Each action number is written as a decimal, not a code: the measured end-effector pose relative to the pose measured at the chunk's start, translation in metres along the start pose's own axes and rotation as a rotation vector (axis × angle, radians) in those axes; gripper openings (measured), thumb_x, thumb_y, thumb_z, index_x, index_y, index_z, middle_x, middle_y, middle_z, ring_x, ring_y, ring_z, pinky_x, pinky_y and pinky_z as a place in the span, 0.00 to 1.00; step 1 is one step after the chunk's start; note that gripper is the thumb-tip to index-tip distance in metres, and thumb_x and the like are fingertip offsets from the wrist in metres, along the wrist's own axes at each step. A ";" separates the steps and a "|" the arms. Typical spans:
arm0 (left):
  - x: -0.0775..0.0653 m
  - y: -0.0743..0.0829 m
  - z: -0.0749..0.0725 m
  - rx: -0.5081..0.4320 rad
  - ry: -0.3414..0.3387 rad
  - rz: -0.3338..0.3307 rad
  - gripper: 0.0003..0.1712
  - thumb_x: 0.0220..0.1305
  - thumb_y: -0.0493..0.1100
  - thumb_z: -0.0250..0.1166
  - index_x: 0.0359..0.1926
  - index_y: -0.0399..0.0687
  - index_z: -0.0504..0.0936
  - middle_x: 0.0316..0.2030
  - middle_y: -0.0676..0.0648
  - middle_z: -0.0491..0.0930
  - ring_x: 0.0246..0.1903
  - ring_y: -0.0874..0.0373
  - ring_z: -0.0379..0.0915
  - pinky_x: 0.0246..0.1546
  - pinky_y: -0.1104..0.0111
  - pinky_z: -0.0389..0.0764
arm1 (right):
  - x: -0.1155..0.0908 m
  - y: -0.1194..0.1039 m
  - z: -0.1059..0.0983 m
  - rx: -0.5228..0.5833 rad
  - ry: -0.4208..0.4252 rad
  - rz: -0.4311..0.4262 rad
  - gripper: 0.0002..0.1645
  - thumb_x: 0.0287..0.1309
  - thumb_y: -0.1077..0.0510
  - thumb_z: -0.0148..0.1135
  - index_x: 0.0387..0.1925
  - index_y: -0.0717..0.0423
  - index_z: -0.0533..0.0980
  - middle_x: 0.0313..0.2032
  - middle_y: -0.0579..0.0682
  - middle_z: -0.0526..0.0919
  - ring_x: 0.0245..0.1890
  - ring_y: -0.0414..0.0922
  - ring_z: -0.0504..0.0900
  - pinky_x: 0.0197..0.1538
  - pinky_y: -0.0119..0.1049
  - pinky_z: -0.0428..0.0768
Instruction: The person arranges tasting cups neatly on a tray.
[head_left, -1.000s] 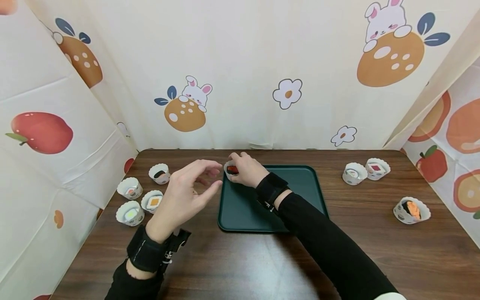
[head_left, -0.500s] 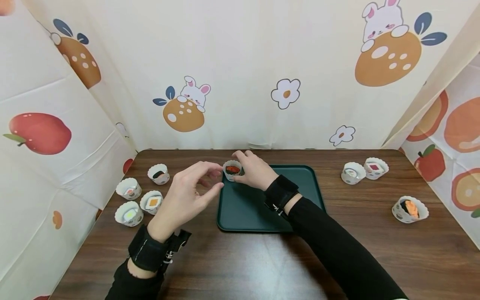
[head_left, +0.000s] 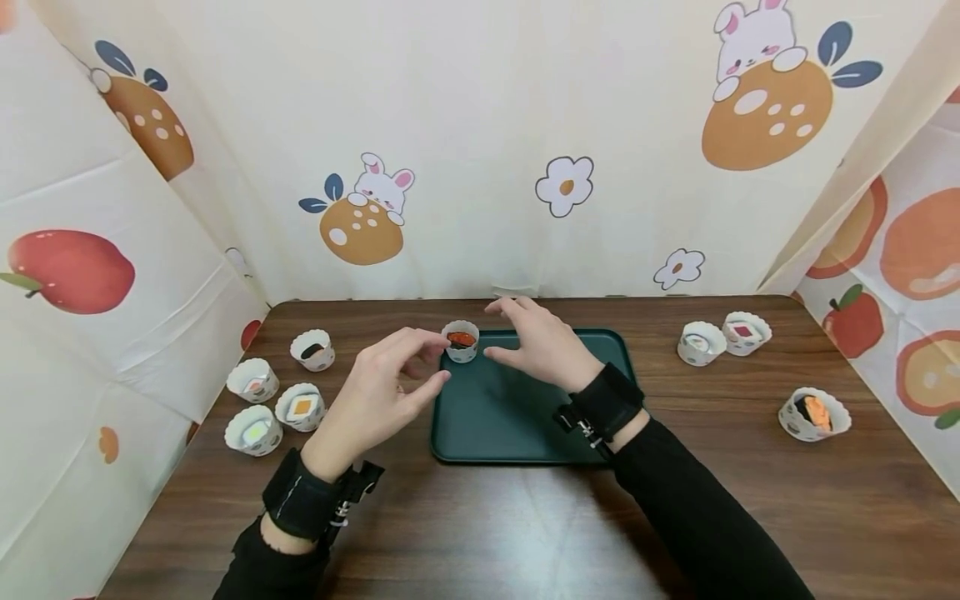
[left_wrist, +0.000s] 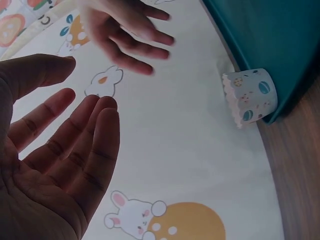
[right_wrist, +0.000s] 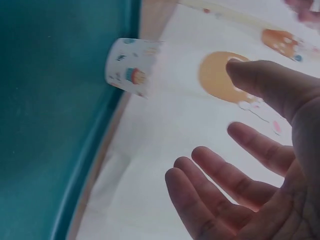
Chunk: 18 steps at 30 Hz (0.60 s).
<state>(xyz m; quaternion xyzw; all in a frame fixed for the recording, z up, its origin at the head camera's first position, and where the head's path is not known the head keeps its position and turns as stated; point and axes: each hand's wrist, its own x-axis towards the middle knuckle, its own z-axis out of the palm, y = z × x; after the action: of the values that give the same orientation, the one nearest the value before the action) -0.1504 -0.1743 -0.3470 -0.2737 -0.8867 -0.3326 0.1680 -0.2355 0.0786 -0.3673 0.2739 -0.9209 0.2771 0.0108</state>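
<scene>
A white scalloped paper cup (head_left: 461, 354) stands in the far left corner of the dark green tray (head_left: 525, 417). Inside it lies a sushi piece (head_left: 461, 340) with a red-orange top and a dark wrap. My right hand (head_left: 543, 346) hovers over the tray, right of that cup, fingers spread and holding nothing. To the cup's left and nearer to me, my left hand (head_left: 382, 387) is in the air with relaxed, slightly bent fingers and nothing in them. In the left wrist view the patterned cup (left_wrist: 250, 96) is apart from the fingers; the right wrist view shows the cup (right_wrist: 131, 66) apart from that hand too.
Several sushi cups stand at the left, among them one with a yellow-topped piece (head_left: 302, 408). At the right are two cups side by side, one with a red-centred piece (head_left: 747, 335), and a nearer cup with an orange-topped piece (head_left: 814, 417). A patterned cloth (head_left: 480, 233) hangs behind the wooden table (head_left: 465, 533).
My right hand has let go of the cup with the red-orange sushi and moved right, away from it. The cup stays in the tray's corner. My left hand has hardly moved.
</scene>
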 end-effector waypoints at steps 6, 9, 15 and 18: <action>0.000 -0.005 0.005 0.018 -0.009 -0.023 0.19 0.65 0.37 0.77 0.56 0.48 0.85 0.45 0.51 0.85 0.39 0.62 0.84 0.38 0.69 0.87 | -0.025 -0.002 -0.014 0.020 0.059 -0.014 0.34 0.66 0.46 0.76 0.69 0.53 0.77 0.63 0.55 0.82 0.63 0.52 0.84 0.58 0.52 0.86; 0.000 -0.009 0.008 0.021 -0.026 -0.033 0.20 0.65 0.36 0.77 0.57 0.46 0.85 0.45 0.49 0.85 0.39 0.61 0.84 0.39 0.68 0.88 | -0.037 -0.004 -0.019 0.012 0.074 -0.035 0.34 0.66 0.46 0.76 0.68 0.52 0.78 0.63 0.54 0.81 0.62 0.52 0.84 0.58 0.51 0.85; 0.005 -0.018 0.010 0.022 -0.056 -0.054 0.20 0.65 0.35 0.76 0.57 0.44 0.84 0.47 0.46 0.84 0.41 0.55 0.87 0.44 0.63 0.90 | -0.058 -0.011 -0.033 0.017 0.101 -0.060 0.30 0.65 0.46 0.76 0.65 0.49 0.80 0.61 0.50 0.82 0.60 0.50 0.84 0.58 0.50 0.85; 0.009 -0.022 0.009 0.035 -0.072 -0.066 0.20 0.66 0.36 0.76 0.58 0.43 0.84 0.48 0.44 0.84 0.44 0.51 0.88 0.47 0.60 0.90 | -0.068 -0.014 -0.040 0.007 0.118 -0.060 0.28 0.65 0.45 0.76 0.63 0.47 0.80 0.60 0.48 0.82 0.58 0.47 0.85 0.56 0.48 0.85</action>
<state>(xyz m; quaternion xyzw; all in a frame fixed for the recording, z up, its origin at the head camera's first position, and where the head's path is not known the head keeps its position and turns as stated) -0.1717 -0.1786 -0.3608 -0.2531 -0.9065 -0.3122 0.1296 -0.1756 0.1237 -0.3387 0.2846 -0.9090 0.2957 0.0722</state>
